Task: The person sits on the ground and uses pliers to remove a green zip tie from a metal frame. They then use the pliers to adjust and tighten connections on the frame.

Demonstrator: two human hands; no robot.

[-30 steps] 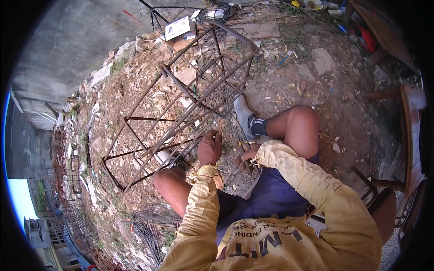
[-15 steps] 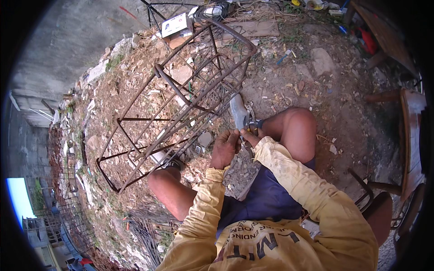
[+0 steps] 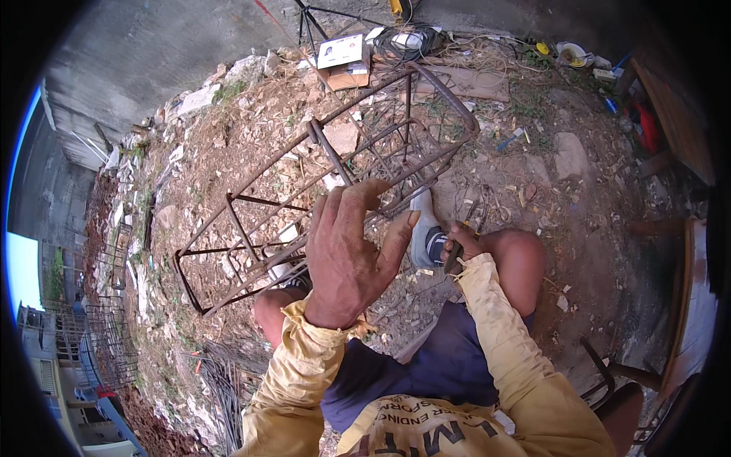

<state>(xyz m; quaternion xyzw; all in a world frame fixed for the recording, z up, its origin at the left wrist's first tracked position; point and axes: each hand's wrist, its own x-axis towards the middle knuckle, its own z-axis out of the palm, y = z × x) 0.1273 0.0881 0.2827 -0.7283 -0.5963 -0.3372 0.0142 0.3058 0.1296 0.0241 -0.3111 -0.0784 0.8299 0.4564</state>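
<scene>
My left hand [image 3: 346, 255] is raised with its fingers spread and thumb apart, holding nothing. It hangs in front of a rusty steel rebar cage [image 3: 329, 150], hiding part of it. My right hand [image 3: 464, 245] is beside my right knee, its fingers wrapped round a dark tool that looks like pliers [image 3: 453, 260]; most of the tool is hidden. The cage, of long bars joined by bent rectangular stirrups, lies slantwise on the ground beyond my legs. Its near bars run close to my grey shoe [image 3: 421, 228].
A cardboard box [image 3: 349, 75] and a coil of black cable [image 3: 407, 44] lie by the concrete wall [image 3: 175, 53]. Wooden furniture [image 3: 689, 282] stands at the right. Thin steel rods [image 3: 225, 396] lie at lower left. Rubble [image 3: 190, 175] covers much of the ground.
My hands, together near the cage's near side before, are now apart. The left has come up and opened; the right has drawn slightly right with the tool. The view has shifted.
</scene>
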